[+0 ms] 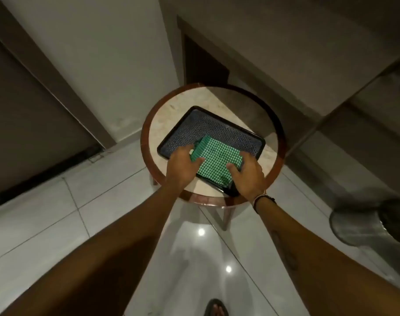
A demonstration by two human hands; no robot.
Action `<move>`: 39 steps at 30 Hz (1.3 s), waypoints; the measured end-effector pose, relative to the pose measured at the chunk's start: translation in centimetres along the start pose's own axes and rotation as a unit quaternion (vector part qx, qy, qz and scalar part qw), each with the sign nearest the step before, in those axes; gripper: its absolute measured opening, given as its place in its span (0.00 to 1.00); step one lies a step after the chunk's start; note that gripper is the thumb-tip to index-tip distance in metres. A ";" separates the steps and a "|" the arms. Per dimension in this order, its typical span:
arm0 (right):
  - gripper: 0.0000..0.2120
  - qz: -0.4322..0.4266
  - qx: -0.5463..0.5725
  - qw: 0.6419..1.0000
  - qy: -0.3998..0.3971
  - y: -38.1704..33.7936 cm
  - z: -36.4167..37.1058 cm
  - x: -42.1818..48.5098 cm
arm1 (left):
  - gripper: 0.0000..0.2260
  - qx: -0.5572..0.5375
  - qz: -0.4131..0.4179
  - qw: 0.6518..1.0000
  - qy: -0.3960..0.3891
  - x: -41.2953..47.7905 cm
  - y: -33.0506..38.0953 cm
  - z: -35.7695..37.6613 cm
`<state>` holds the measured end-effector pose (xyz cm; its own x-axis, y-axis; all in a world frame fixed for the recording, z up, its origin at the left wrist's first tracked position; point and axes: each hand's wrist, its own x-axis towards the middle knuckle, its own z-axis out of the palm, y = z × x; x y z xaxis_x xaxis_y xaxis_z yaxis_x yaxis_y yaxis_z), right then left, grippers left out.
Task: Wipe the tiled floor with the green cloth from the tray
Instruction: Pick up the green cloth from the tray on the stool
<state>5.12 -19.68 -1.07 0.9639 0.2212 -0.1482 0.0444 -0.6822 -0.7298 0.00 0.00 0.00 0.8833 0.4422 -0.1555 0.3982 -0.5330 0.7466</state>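
A green and white checked cloth point(217, 159), folded, lies in the near half of a dark patterned tray point(201, 126). The tray rests on a small round table point(171, 115) with a pale stone top and a wooden rim. My left hand point(183, 166) grips the cloth's left edge, which is lifted and curled up. My right hand point(247, 173) holds the cloth's right edge, thumb on top. Glossy white floor tiles point(46, 222) spread below and around the table.
A dark door point(30, 124) stands at the left and white walls behind the table. A metal bin point(367, 224) sits on the floor at the right. My sandalled foot point(216, 307) shows at the bottom edge. Ceiling lights reflect off the tiles.
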 end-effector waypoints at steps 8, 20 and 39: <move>0.22 0.078 -0.065 0.993 0.055 4.3 4.3 3.8 | 0.14 0.095 -0.041 0.993 -0.053 5.7 -2.7 6.0; 0.27 0.157 0.145 0.974 0.079 2.3 4.6 4.2 | 0.07 -0.088 -0.128 0.987 -0.050 5.5 -4.7 4.2; 0.11 0.243 0.409 0.873 -0.104 -10.0 11.9 -33.1 | 0.13 -0.465 -0.279 0.829 -0.138 -29.9 -23.1 -20.6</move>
<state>-30.38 -11.93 3.16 0.7438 0.2237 -0.6298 -0.6420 -0.0230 -0.7664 -40.66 13.96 0.70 0.6996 0.1833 -0.6906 0.5144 0.5416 0.6648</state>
